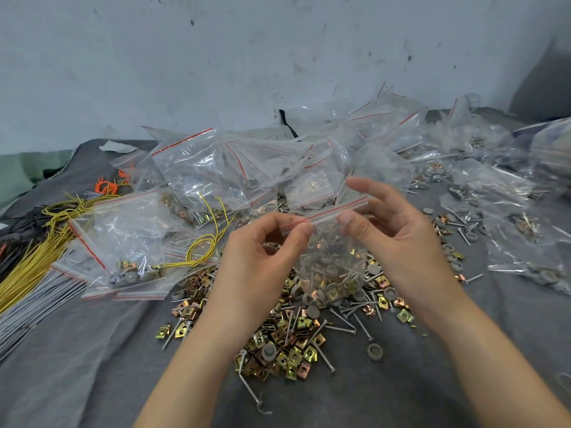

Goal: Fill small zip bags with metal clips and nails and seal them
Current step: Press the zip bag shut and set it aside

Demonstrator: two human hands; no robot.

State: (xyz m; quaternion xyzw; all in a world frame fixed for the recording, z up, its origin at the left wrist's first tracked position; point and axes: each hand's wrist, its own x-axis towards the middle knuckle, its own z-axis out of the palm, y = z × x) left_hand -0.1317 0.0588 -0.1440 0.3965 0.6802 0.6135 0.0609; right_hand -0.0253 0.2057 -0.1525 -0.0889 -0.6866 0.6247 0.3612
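Zip bag (333,251) with clips and nails inside hangs over the loose pile (293,344) on the counter (92,350), left grip (256,261) and right grip (401,239) both pinching its red-striped seal.

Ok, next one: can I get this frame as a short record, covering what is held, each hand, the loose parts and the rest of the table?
held item: zip bag, clear, red stripe at top, parts in its bottom
left hand: pinches the zip strip at its left end
right hand: pinches the strip at its right end
seal: cannot tell if closed
loose parts: pile of clips and nails on grey cloth, below the bag
behind: heap of filled bags
left side: yellow wires
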